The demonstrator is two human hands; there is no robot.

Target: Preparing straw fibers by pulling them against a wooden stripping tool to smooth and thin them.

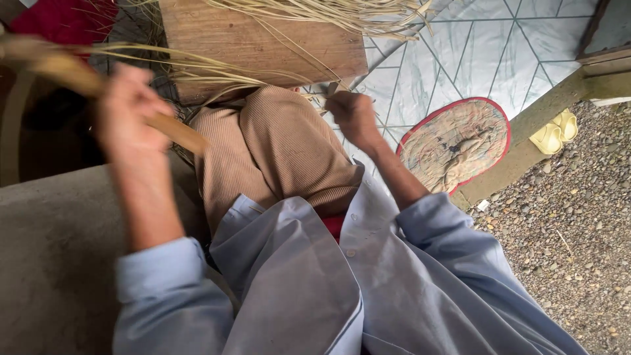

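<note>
A flat strip of bamboo-coloured wood (98,89) is gripped in the left hand (128,108); the fingers are wrapped round its middle, so that one end runs up and left toward the picture's corner while the other juts down and right past the hand, ending just above the tan-trousered knee (276,144). The strip and the hand are blurred, and the exact lie of each finger cannot be told. The left forearm is raised steeply from a rolled pale-blue sleeve (161,269), the wrist slightly bent.

The right hand (355,115) is closed into a loose fist beyond the knee — its back turned to the camera. Something small and thin appears to be pinched at its top, near a short greyish sliver (332,87), but what is held cannot be made out. The right forearm is stretched forward and left from its own blue sleeve (434,217).

Long pale straw-like fibres (217,72) are spread from the left hand's side across the knee toward the right hand, and more are heaped over a wooden board (263,39) lying just ahead. On the tiled floor (499,46) to the right an oval mat with a red border (457,141) is laid, with a pair of yellow sandals (555,131) near it beside a gravel strip (572,230).
</note>
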